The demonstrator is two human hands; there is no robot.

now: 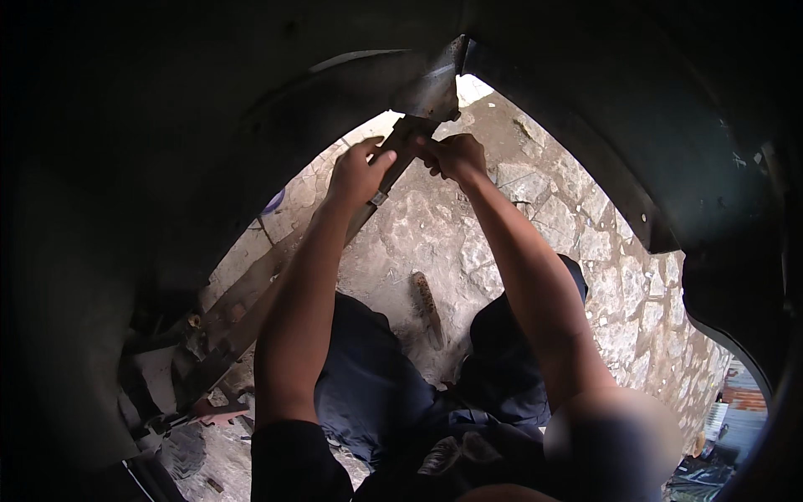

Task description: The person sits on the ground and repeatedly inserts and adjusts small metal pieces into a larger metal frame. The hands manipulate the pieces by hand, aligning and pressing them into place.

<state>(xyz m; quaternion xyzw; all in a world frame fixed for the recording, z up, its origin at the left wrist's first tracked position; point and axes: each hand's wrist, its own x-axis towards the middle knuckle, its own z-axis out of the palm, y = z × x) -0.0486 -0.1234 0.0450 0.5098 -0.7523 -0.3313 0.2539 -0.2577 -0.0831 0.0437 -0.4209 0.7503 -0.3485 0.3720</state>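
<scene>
A long dark metal bar (pixel 386 180) slants from the lower left up to a bent metal bracket (pixel 432 90) at the top centre. My left hand (pixel 358 173) lies at the bar's left edge, its thumb and fingers apart, the thumb against the metal. On the other side, my right hand (pixel 458 157) is closed with curled fingers near the bar's upper end, just below the bracket. Whatever sits in its grip is hidden in shadow. A pale band or clip (pixel 378 198) shows on the bar below my left hand.
Dark curved body panels (pixel 577 125) arch around my arms and head. Between my knees, a narrow speckled brown piece (pixel 428 309) lies on the stone-paved floor (pixel 552 217). Shadowed metal parts (pixel 159 376) crowd the lower left, beside a reddish, hand-like shape (pixel 217 411).
</scene>
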